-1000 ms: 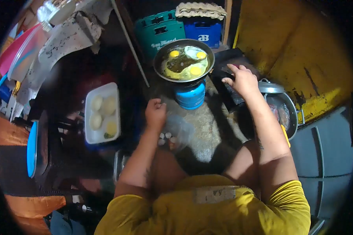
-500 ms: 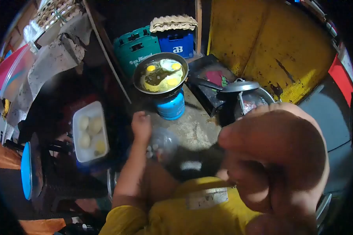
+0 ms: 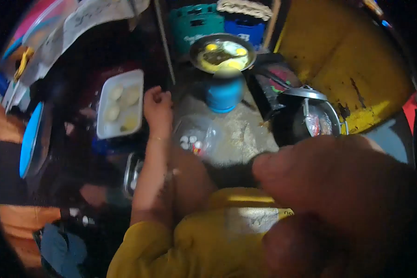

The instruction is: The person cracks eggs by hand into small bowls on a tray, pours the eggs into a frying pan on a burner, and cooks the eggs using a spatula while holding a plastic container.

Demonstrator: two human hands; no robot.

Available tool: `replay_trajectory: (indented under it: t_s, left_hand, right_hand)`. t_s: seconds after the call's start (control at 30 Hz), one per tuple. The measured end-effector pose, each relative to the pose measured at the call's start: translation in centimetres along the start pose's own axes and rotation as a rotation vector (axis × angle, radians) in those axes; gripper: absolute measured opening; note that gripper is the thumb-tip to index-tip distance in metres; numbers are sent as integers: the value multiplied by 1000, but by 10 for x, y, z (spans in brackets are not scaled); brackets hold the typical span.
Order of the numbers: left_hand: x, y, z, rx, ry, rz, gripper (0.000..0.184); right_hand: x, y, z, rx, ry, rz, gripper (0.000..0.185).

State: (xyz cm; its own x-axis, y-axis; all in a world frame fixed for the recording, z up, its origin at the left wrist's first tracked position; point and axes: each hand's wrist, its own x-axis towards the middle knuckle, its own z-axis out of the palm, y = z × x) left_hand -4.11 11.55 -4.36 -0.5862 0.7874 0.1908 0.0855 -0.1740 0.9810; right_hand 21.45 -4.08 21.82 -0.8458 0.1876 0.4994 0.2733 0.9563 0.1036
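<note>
Eggs (image 3: 241,52) apparently fried in the pan (image 3: 194,56), twelve o'clock; my left hand (image 3: 158,110), fingers curled, was near the tray (image 3: 101,104), ten o'clock; my right hand (image 3: 333,190) was blurred, fingers indeterminable.

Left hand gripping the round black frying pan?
No, the left hand is beside the white rectangular plastic tray, clear of the black frying pan.

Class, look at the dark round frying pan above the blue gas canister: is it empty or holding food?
Holding food: three yellow yolks and pale egg white show inside the pan.
</note>
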Motion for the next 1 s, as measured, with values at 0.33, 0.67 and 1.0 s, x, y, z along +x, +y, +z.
replay_trajectory:
  t_s: [0.33, 0.67, 1.0]
  left_hand:
    - [-41, -6, -260, 376, 692, 200, 35]
    - [-96, -138, -275, 958, 349, -357, 31]
    - [-154, -206, -260, 1379, 18, -354, 37]
  right_hand:
    - [-23, 37, 113, 259, -85, 440, 25]
    - [-30, 43, 197, 539, -359, 572, 29]
    - [-61, 54, 210, 695, -352, 753, 26]
